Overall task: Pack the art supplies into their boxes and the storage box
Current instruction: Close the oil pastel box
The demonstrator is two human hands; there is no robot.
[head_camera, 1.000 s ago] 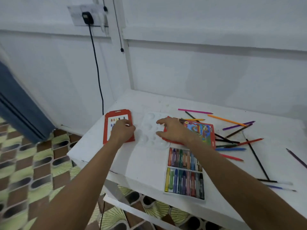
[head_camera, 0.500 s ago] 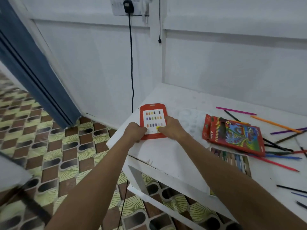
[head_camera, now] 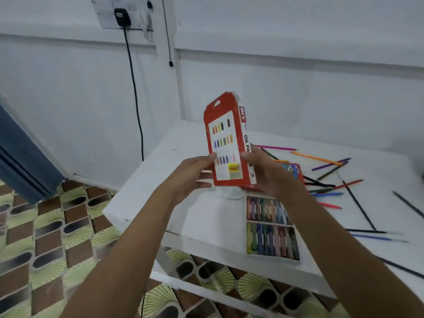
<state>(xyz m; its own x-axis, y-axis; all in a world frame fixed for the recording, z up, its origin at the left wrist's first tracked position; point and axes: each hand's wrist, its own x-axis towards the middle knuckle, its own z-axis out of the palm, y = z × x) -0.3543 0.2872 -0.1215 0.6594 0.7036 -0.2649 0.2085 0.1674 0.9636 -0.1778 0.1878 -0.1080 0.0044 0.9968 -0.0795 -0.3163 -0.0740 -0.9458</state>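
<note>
The red oil pastel box [head_camera: 226, 143] is held upright in the air above the near-left part of the desk [head_camera: 160, 161], its colour-chart side facing the camera. The left hand [head_camera: 190, 177] grips its lower left edge, thumb on the front, and the right hand [head_camera: 268, 173] wraps its fingers [head_camera: 249, 157] round the lower right side. Whether the box's bottom end is open cannot be told.

The likely risk: the tray of pastels [head_camera: 271, 228] lies uncovered near the front edge of the desk, below the right forearm, so a careless sweep could knock it off. Sliding the tray into a squeezed box could also jam it or spill sticks.

The tray has two compartments, both packed with a row of pastels. Behind the right hand, a second, colourful pencil box [head_camera: 296, 171] lies flat; its contents are hidden. Loose coloured pencils [head_camera: 330, 164] are scattered over the right of the desk, none yet boxed. No storage box is in view.
</note>
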